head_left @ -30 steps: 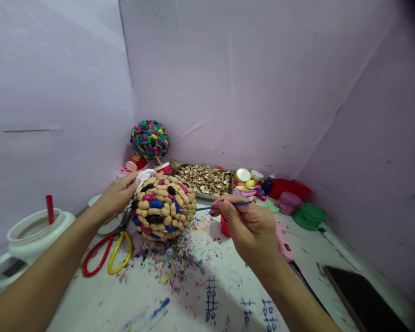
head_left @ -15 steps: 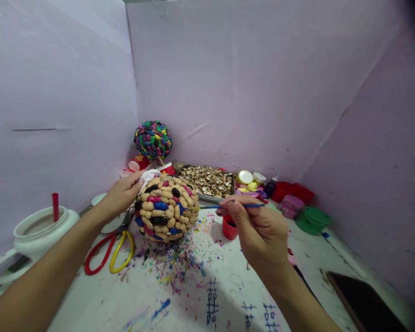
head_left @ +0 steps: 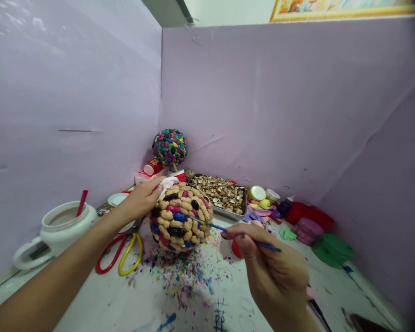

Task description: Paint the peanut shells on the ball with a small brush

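Observation:
A ball covered in peanut shells (head_left: pixel 181 216), some painted blue, pink and black, sits low over the paint-spattered white table (head_left: pixel 179 295). My left hand (head_left: pixel 141 201) grips its upper left side, fingers closed on the ball and a bit of white cloth. My right hand (head_left: pixel 274 272) pinches a thin blue-handled paintbrush (head_left: pixel 235 232), whose tip touches the ball's right side. A small red paint pot (head_left: pixel 236 248) is partly hidden behind my right hand.
Red-and-yellow scissors (head_left: pixel 120 251) lie left of the ball. A white jug (head_left: pixel 60 226) with a red stick stands far left. A fully painted shell ball (head_left: pixel 169 147), a tray of shells (head_left: pixel 223 193), and coloured lids and pots (head_left: pixel 309 227) line the lilac walls.
The view has tilted up and swung left, so everything sits further right in the frame. My right hand has dropped lower and the brush now slants up to the ball.

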The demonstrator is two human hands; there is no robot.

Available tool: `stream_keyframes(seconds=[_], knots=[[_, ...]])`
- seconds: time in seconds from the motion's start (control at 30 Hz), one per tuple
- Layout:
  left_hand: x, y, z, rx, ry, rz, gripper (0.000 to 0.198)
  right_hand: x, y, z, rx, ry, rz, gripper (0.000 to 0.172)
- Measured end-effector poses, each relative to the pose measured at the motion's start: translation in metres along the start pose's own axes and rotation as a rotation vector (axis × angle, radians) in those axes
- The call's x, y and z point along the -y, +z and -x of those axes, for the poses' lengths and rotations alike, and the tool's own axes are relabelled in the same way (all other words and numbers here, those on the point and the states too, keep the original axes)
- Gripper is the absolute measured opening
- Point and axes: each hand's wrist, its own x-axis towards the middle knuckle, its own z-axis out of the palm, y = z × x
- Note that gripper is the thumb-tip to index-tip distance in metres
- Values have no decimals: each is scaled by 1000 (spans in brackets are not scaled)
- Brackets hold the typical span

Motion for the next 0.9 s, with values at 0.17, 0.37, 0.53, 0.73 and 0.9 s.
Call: stream_keyframes(seconds=[0.17,0.37,0.53,0.73,0.9], knots=[[2,1,0,-4,10,-9,52,-3,2,0,26,6,-5,15],[3,2,0,-10,18,-13,51,0,0,-1,-7,-7,21,14],[2,1,0,-13,27,-13,50,1,1,0,27,-7,36,15],[0,0,0,-5,21,-8,50,1,1,0,-16,-5,14,13],[-1,1,1,-12,30,-2,49,2,0,3,21,15,-10,13]])
